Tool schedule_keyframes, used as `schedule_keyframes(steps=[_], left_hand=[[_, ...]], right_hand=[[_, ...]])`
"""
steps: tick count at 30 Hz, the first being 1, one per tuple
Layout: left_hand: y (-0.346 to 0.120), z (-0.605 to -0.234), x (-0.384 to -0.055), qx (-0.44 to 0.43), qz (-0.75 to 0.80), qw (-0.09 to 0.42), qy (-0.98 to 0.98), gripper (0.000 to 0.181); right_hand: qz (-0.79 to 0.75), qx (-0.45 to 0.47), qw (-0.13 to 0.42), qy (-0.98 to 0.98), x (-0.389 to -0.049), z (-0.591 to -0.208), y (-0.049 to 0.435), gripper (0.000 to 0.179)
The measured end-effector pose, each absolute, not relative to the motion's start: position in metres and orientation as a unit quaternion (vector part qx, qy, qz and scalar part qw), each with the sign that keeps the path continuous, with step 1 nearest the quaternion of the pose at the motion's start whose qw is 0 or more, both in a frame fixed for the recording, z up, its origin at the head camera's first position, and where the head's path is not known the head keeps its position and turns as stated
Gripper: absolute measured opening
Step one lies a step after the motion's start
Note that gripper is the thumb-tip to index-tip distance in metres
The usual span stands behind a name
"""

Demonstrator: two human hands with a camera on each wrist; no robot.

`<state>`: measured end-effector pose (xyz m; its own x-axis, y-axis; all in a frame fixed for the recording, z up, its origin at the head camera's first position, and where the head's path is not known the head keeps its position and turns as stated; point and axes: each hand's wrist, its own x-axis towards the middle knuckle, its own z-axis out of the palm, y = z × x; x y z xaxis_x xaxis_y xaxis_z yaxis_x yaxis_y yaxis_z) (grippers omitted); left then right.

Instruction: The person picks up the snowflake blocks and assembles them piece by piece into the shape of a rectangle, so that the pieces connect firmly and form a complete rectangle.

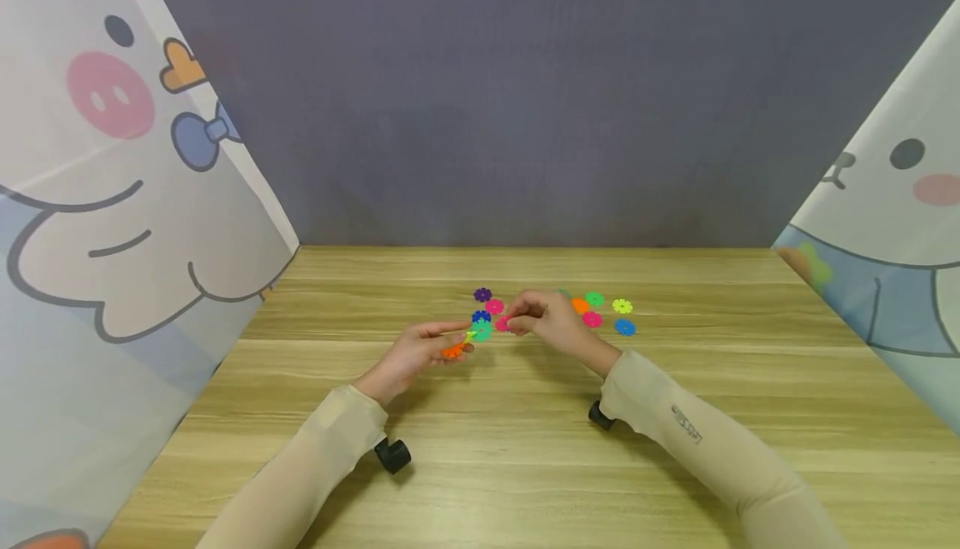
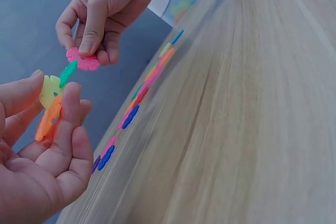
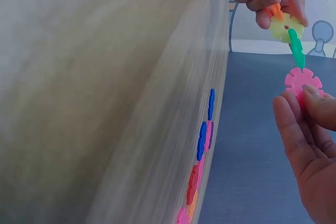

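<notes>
My left hand (image 1: 416, 353) grips a joined pair of notched interlocking discs, one yellow (image 2: 50, 92) and one orange (image 2: 48, 121), between thumb and fingers. A green interlocking disc (image 2: 68, 73) stands edge-on, slotted into the yellow one. Its far end meets the notched rim of a pink interlocking disc (image 3: 302, 81). Thumb and fingers of my right hand (image 1: 555, 322) pinch that pink disc from the other side. Both wrist views show the row of discs held up above the table, the two hands facing each other.
Loose discs lie flat on the wooden table (image 1: 480, 449) beyond the hands, among them a purple one (image 1: 483, 294), a yellow one (image 1: 622, 306) and a blue one (image 1: 625, 327). A grey wall (image 1: 525, 116) stands behind; printed cartoon curtains flank both sides.
</notes>
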<state>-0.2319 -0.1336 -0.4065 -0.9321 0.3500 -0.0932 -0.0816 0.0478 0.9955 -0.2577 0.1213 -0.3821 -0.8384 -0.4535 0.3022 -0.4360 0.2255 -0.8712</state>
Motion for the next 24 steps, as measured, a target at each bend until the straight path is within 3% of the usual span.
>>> schedule_keyframes(steps=[24], left_hand=[[-0.1316,-0.4047,-0.2303,0.121,0.684,0.174,0.698,0.04]], right_hand=[[-0.488,-0.321,-0.048,0.81,-0.2497,-0.384,0.1221,0.01]])
